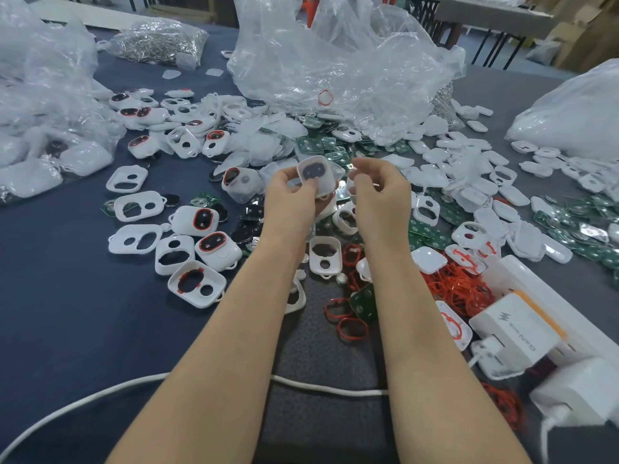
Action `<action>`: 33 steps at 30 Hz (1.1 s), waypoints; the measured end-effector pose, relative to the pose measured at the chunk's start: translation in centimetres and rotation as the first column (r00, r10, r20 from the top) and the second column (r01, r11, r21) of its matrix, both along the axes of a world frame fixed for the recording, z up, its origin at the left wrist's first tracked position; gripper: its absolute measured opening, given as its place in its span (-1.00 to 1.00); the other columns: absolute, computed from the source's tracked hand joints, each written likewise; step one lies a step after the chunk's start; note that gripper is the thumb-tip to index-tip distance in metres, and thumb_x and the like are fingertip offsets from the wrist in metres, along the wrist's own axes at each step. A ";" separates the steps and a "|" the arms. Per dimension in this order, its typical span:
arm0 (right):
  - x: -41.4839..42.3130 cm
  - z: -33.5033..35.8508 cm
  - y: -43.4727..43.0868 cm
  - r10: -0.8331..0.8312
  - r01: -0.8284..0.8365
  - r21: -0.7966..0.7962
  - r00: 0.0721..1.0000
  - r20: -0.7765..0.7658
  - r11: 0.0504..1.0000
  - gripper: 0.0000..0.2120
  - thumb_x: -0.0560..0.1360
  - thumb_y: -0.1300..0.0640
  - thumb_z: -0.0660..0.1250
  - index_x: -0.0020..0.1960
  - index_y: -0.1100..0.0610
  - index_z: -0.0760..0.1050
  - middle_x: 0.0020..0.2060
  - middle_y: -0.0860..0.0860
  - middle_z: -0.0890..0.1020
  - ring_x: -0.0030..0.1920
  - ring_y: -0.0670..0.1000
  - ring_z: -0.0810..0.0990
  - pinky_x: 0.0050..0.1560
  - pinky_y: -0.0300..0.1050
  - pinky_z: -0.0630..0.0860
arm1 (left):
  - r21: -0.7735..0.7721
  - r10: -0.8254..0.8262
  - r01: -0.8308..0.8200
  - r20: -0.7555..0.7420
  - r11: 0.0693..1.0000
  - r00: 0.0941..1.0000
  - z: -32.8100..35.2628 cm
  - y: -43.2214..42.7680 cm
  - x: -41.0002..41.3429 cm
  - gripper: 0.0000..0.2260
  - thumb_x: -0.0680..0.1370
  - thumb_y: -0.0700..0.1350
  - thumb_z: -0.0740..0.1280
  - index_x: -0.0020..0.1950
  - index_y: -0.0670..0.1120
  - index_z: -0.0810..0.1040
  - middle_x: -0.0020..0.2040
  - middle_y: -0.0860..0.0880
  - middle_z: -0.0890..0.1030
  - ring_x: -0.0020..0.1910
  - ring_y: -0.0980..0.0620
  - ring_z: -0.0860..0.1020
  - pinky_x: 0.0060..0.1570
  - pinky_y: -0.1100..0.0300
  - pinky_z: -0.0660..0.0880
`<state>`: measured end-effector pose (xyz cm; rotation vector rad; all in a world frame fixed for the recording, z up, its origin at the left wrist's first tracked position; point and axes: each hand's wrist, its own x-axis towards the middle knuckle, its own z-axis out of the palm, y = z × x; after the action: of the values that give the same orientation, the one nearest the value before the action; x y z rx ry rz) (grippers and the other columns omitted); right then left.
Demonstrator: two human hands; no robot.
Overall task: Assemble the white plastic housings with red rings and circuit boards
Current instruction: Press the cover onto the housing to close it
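My left hand [290,195] grips a white plastic housing [316,175] with a dark oval opening, held up over the middle of the table. My right hand [376,189] is raised just right of it with fingers curled, pinching a small part that I cannot make out. White housings [196,284] lie scattered on the dark cloth, some fitted with red rings [217,247]. Loose red rings [348,324] lie heaped near my right forearm. Green circuit boards [425,234] are spread at centre and right.
Large clear plastic bags [335,58] stand at the back, left and far right. A white power strip with chargers [516,329] sits at lower right, and a white cable [100,395] crosses the front. A bag of metal parts [160,41] lies far back left.
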<state>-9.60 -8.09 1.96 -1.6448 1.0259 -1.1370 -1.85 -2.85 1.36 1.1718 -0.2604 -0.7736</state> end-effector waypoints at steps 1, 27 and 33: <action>-0.1 -0.1 -0.1 0.001 -0.002 0.032 1.000 0.005 0.999 -0.81 0.52 0.24 0.22 -0.01 0.02 0.56 -0.10 -0.08 0.62 -0.06 -0.08 0.59 0.00 -0.19 0.52 | 0.006 0.003 -0.003 0.009 1.000 1.000 0.0 0.0 0.0 -0.89 0.61 -0.24 0.25 0.10 -0.07 0.41 0.07 -0.18 0.63 -0.06 -0.07 0.63 -0.56 0.39 0.40; 0.6 -1.9 -0.7 -0.086 -0.123 -0.266 0.752 -0.654 0.956 -0.70 0.56 -0.06 0.24 0.20 0.05 0.56 0.07 0.03 0.62 0.18 0.13 0.44 0.22 0.06 0.37 | -0.008 0.253 -0.253 0.092 0.967 0.963 -1.0 0.0 2.2 -0.73 0.58 -0.29 0.29 0.28 -0.20 0.43 -0.05 -0.04 0.55 0.06 -0.13 0.62 0.06 0.06 0.59; 0.3 -1.5 -0.7 0.037 -0.145 -0.217 0.899 -0.436 0.965 -0.85 0.54 0.11 0.31 0.01 0.15 0.60 -0.10 0.00 0.62 -0.01 0.01 0.54 0.05 -0.14 0.44 | -0.075 0.238 -0.232 0.097 0.970 0.966 -0.7 0.3 2.0 -0.80 0.56 -0.35 0.27 0.12 -0.12 0.47 -0.20 -0.03 0.57 -0.15 -0.03 0.62 -0.17 0.23 0.61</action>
<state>-9.29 -8.75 0.46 -2.1869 1.0939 -0.8805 0.13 -2.55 0.61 1.1609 -0.2260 -0.4929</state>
